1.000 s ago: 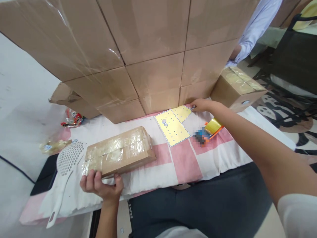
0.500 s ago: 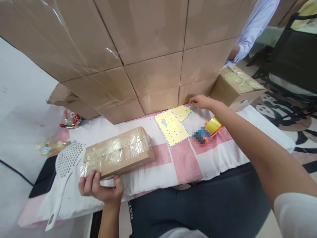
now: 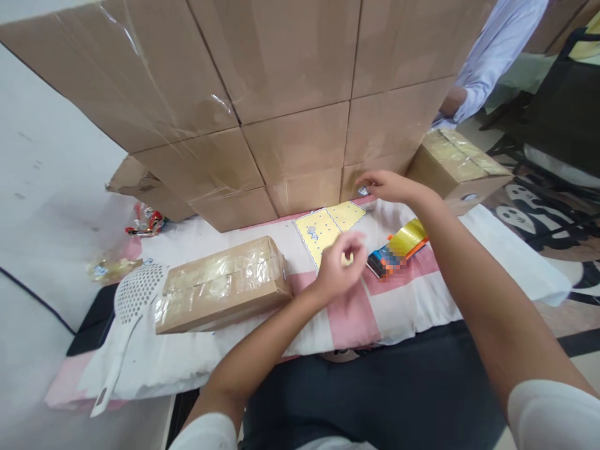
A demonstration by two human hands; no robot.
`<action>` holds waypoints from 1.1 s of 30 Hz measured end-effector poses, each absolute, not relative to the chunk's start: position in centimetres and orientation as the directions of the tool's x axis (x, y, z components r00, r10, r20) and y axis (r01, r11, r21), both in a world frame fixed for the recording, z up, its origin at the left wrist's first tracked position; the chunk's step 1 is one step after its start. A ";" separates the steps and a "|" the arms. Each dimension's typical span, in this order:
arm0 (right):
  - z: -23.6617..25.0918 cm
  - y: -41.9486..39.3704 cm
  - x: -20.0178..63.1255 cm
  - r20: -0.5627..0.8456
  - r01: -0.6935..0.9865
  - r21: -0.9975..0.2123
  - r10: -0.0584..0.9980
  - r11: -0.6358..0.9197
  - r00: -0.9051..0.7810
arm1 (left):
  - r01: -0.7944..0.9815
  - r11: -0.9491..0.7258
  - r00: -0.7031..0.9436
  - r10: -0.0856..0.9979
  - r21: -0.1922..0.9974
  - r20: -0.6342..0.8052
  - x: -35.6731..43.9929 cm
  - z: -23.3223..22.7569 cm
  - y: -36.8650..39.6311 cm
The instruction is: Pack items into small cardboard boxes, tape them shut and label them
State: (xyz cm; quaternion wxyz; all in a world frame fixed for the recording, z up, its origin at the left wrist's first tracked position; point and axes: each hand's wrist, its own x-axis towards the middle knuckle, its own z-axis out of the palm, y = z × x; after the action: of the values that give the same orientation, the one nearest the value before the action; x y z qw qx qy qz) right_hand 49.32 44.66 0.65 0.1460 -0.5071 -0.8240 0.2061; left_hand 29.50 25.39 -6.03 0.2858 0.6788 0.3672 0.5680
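My right hand (image 3: pixel 385 186) pinches a small white-and-blue sticker (image 3: pixel 363 190) beside the foot of the stacked cartons. Below it lies a yellow dotted sheet (image 3: pixel 323 230) with a scalloped edge; one small sticker (image 3: pixel 312 233) rests on it. My left hand (image 3: pixel 341 265) hovers over the sheet's near part and hides it. Its fingers are loosely curled, somewhat blurred, with a gap to the thumb and nothing between. To the right of it lies an orange-and-blue tape dispenser (image 3: pixel 396 253) with yellow tape. A taped cardboard box (image 3: pixel 225 284) sits left of my left hand.
Large cartons (image 3: pixel 295 137) rise like a wall behind the cloth-covered surface (image 3: pixel 351 319). Another box (image 3: pixel 462 162) stands at the right, near a person's sleeve (image 3: pixel 492 62). At the left are a white skimmer (image 3: pixel 135 300), a black flat object (image 3: pixel 91 325) and red wrappers (image 3: pixel 146 220).
My left hand has let go of the taped box and moved right, over the yellow sheet. My right hand has lifted slightly from the sheet's corner, showing the sticker.
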 end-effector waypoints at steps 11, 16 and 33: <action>4.3 38.1 44.8 0.331 0.636 -0.473 0.792 0.610 -0.514 | -0.131 -0.420 -0.362 0.864 0.898 0.351 33.4 -5.6 34.5; 5.0 37.8 44.2 0.309 0.648 -0.439 0.782 0.623 -0.542 | -0.078 -0.474 -0.399 0.821 0.877 0.408 32.5 -5.4 35.5; 6.1 35.8 44.0 0.205 0.699 -0.460 0.831 0.548 -0.516 | 0.427 -0.765 -0.158 0.462 0.482 0.873 29.2 -5.1 36.7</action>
State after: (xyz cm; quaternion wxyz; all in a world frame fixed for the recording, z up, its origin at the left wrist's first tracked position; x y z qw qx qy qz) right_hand 44.04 35.77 6.11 0.2046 -0.4471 -0.8555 0.1621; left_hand 29.17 36.70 -5.09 0.0129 0.6486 0.3425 0.6796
